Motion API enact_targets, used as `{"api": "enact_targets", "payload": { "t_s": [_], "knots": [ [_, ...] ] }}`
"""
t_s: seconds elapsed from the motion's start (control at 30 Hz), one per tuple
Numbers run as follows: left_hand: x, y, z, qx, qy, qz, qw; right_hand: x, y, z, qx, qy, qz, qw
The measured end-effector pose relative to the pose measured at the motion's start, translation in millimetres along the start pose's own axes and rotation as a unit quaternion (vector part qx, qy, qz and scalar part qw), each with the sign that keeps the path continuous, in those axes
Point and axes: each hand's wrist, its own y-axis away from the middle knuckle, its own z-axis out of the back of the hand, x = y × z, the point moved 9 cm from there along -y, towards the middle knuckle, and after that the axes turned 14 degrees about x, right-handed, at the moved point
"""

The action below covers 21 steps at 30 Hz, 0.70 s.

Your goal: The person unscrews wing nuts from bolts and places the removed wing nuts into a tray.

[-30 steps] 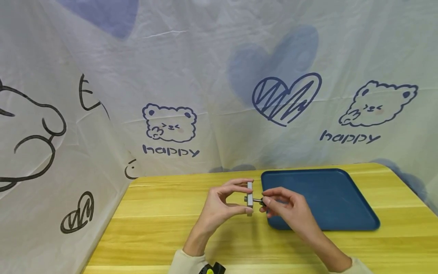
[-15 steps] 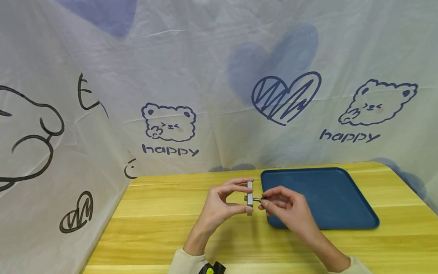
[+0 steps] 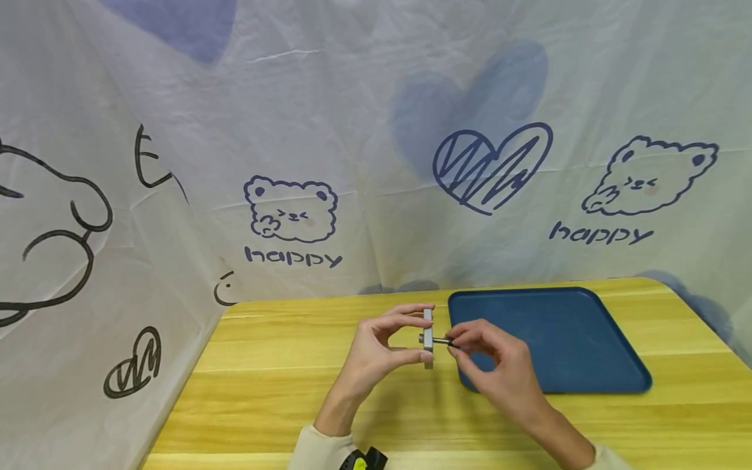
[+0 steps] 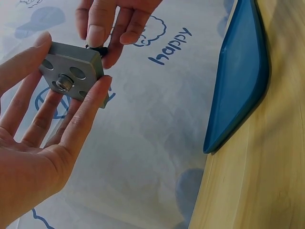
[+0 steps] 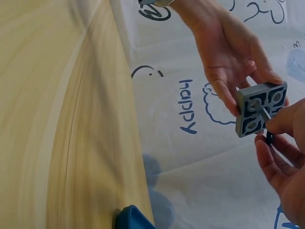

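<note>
My left hand (image 3: 367,352) grips a grey square block (image 4: 88,59) by its edges, thumb on one side and fingers on the other, above the table. Round holes show in its face, and a bolt (image 4: 64,83) sits through the middle with its socket head on the left hand's side. In the right wrist view the bolt's shaft (image 5: 265,113) sticks out of the block's ribbed back. Fingers of my right hand (image 3: 499,362) pinch at that shaft's free end, where a small black part (image 5: 269,137) shows. The fingertips hide most of this part.
A blue tray (image 3: 552,339) lies on the wooden table (image 3: 282,391), right behind the right hand. A white cloth (image 3: 364,130) with printed bears and hearts hangs behind the table and along its left side.
The right hand's thumb and fingers have shifted around the bolt's end, the thumb now lower and farther from the fingers. The left hand and block stay almost where they were.
</note>
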Motion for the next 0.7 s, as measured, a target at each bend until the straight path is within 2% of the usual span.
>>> {"api": "enact_targets", "payload": {
  "t_s": [0.1, 0.2, 0.4, 0.53, 0.7],
  "knots": [
    [-0.3, 0.0, -0.1, -0.002, 0.004, 0.002, 1.0, 6.5, 0.3, -0.4, 0.001, 0.049, 0.034, 0.998],
    [-0.2, 0.5, 0.2, -0.002, 0.008, 0.004, 1.0, 14.1, 1.3, -0.6, -0.006, 0.095, 0.083, 0.992],
    [-0.5, 1.1, 2.4, -0.006, 0.02, 0.002, 0.9998, 27.2, 4.2, -3.4, -0.03, 0.165, 0.183, 0.969],
    [-0.1, 1.2, 2.8, -0.005, 0.021, 0.001, 0.9998, 31.3, 6.0, -7.2, -0.032, 0.198, 0.212, 0.957],
    [0.8, 1.5, 2.6, -0.005, 0.024, 0.003, 0.9997, 31.7, 5.6, -7.4, -0.034, 0.201, 0.209, 0.956]
  ]
}}
